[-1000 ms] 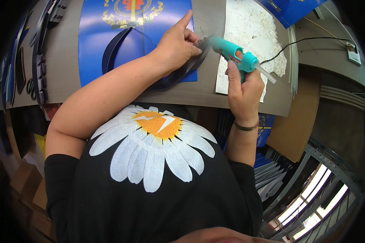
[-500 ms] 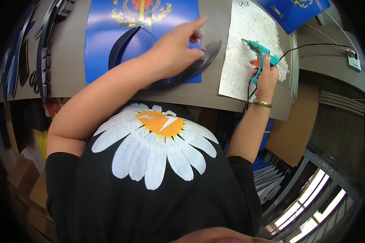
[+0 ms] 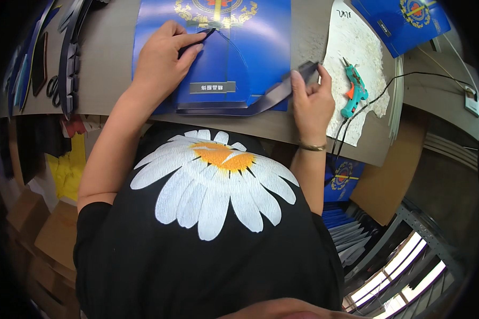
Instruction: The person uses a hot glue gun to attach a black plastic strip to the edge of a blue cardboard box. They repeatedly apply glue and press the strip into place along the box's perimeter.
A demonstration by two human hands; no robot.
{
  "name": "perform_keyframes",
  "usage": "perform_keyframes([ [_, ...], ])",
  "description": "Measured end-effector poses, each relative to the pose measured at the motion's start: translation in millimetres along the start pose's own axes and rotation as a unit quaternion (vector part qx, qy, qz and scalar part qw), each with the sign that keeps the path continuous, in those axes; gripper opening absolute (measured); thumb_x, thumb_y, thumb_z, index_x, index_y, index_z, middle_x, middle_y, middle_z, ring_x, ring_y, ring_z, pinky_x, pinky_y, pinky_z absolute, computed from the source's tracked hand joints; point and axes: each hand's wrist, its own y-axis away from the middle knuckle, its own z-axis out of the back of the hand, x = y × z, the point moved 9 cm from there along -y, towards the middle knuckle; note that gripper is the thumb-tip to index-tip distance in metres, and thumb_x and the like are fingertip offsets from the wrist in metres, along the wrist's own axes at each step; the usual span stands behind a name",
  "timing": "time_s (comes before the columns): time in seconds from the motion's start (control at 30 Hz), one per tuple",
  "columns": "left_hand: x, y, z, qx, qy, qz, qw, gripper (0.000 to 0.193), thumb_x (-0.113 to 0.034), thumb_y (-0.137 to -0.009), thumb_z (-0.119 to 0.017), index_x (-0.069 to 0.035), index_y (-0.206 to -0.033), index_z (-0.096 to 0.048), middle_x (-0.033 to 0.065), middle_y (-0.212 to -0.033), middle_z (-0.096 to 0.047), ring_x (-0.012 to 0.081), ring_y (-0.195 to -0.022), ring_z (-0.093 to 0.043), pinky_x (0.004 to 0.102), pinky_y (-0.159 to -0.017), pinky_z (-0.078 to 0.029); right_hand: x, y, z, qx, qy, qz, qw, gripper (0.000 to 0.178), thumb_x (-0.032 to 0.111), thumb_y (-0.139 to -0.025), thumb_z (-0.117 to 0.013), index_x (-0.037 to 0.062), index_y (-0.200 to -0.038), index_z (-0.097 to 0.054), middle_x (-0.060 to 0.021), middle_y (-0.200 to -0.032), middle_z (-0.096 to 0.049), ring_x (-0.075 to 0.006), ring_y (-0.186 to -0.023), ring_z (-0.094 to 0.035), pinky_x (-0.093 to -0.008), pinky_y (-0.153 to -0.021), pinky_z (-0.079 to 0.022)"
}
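A glossy blue board (image 3: 263, 53) with a gold emblem lies flat on the grey table. My left hand (image 3: 162, 61) pinches one end of a dark ribbon (image 3: 271, 99) against the board, just below the emblem. From there the ribbon passes behind that hand, runs along the board's near edge and rises at the right. My right hand (image 3: 311, 103) grips its other end between thumb and finger, beyond the board's right side. The teal hot glue gun (image 3: 355, 91) rests untouched on a white, glue-crusted sheet (image 3: 343, 34), its nozzle pointing away from me.
At the far right, the gun's black cord leads to a white power strip (image 3: 471, 101). Another blue board (image 3: 404, 24) overlaps the sheet's far corner. Black scissors (image 3: 52, 89) and dark strips (image 3: 68, 69) lie at the left. The table's front edge is close to my body.
My right hand has put the glue gun down on the white sheet and taken the ribbon's end. My left hand has swung left from the ribbon's right part to its end near the emblem.
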Motion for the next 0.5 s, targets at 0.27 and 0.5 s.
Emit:
perform_keyframes([
  [0.27, -2, -3, -7, 0.005, 0.003, 0.000, 1.000, 0.026, -0.009, -0.088, -0.066, -0.008, -0.113, -0.073, 0.0114, -0.091, -0.058, 0.0275, -0.081, -0.061, 0.0349, -0.073, -0.049, 63, -12, -34, 0.058, 0.022, 0.125, 0.990, 0.052, 0.034, -0.084, -0.072, 0.0161, -0.132, -0.061, -0.0062, -0.062, -0.062, -0.0260, -0.057, -0.063, -0.0371, -0.056, -0.050],
  [0.5, -5, -4, -3, -0.021, 0.012, -0.004, 1.000, 0.021, -0.010, -0.086, -0.064, -0.008, -0.103, -0.076, 0.0109, -0.087, -0.060, 0.0297, -0.078, -0.063, 0.0393, -0.071, -0.052, 95, -11, -48, 0.075, -0.004, 0.187, 0.979, 0.038, 0.026, -0.084, -0.070, 0.0205, -0.121, -0.070, -0.0063, -0.077, -0.067, -0.0254, -0.069, -0.066, -0.0374, -0.062, -0.052],
])
